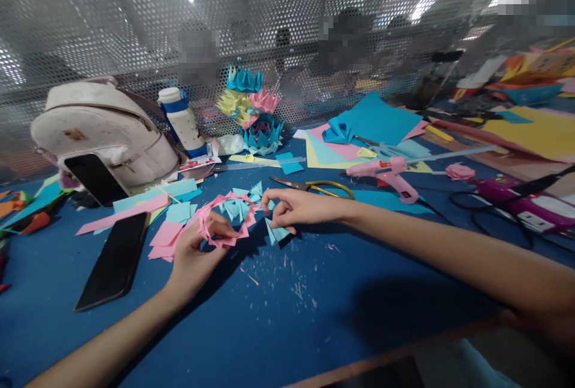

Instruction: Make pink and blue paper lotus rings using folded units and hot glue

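My left hand [195, 250] grips a ring of folded pink paper [245, 227], its fingers closed on the near left side and pointed tips standing out around it. To the right, my right hand [291, 207] is closed with thumb and forefinger on a folded light blue paper piece [275, 233], just above the table. More folded light blue pieces [237, 205] lie just behind the pink ring. Beside my left hand sit stacked pink paper squares [165, 238] and light blue squares [180, 212].
Scissors with yellow handles [330, 188] and a pink glue gun [390, 173] lie beyond my right hand. A phone [114, 261] rests at left, near another phone, a white backpack [103, 124] and a bottle [182, 121]. Folded paper flowers [263, 133] stand at the back. Paper scraps dot the blue table [251, 340].
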Tool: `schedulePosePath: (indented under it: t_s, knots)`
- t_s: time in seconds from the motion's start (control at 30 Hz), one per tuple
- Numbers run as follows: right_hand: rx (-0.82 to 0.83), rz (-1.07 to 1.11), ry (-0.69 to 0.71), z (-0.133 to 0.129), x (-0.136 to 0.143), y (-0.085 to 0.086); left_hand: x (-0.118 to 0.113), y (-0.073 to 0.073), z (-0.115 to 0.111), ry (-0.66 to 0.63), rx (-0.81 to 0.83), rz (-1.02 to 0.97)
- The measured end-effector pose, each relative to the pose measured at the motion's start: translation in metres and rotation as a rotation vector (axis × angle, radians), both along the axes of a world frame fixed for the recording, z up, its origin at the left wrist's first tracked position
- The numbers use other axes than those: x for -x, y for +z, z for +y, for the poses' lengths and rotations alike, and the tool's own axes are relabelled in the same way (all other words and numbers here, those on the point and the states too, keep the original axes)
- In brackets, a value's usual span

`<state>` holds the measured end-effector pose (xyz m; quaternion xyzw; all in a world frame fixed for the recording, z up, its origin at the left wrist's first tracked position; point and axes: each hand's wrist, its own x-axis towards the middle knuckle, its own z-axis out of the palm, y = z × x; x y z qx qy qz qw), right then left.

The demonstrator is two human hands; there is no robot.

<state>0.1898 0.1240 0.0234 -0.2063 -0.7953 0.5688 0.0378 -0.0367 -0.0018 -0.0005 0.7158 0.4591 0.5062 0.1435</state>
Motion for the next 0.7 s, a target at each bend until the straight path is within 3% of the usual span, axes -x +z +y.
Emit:
schedulePosePath:
  t_s: [0.43,0.7]
  knots:
    - [0.016,0.063,-0.028,0.001,0.005,-0.007,0.001,-0.001,0.001,-0.021,0.001,-0.021]
    - [-0.086,0.104,-0.029,-0.009,0.0,0.019,0.001,-0.003,0.003,0.01,0.031,-0.031]
